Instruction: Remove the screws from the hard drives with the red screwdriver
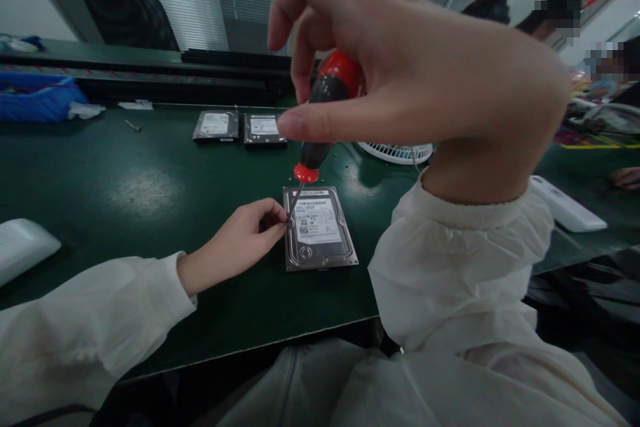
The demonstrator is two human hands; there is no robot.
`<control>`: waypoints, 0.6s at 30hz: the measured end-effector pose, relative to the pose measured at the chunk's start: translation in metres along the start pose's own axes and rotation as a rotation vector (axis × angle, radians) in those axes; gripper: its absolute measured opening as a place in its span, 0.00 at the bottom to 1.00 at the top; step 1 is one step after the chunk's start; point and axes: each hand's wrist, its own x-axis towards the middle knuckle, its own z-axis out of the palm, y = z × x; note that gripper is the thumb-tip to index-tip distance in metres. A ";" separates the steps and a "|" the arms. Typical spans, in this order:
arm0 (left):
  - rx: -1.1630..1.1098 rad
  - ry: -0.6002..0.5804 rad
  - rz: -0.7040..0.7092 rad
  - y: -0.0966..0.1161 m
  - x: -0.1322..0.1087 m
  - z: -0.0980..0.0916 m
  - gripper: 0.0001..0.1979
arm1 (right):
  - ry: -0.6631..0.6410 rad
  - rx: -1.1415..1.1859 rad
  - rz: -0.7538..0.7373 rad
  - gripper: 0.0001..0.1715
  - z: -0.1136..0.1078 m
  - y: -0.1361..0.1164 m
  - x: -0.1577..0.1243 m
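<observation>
My right hand is closed around the red and black handle of a screwdriver. Its thin shaft slants down to the left edge of a hard drive. The drive lies flat on the green table, its white label facing up. My left hand pinches close to the screwdriver's tip at that edge, thumb and fingers together. Whether a screw sits between these fingers is too small to tell.
Two more hard drives lie farther back, beside a white round basket. A blue bin stands at the far left. A white device lies to the right. Co-workers sit at the far right, one hand on the table.
</observation>
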 end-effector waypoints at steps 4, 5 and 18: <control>-0.007 0.007 -0.001 -0.002 0.000 0.000 0.09 | 0.044 -0.032 0.101 0.33 0.002 0.000 -0.001; -0.004 0.004 -0.004 -0.002 0.000 0.000 0.09 | 0.042 -0.041 0.083 0.31 0.002 0.000 -0.001; -0.008 0.001 -0.012 -0.001 0.000 0.000 0.08 | 0.007 -0.037 0.086 0.32 0.002 0.000 -0.001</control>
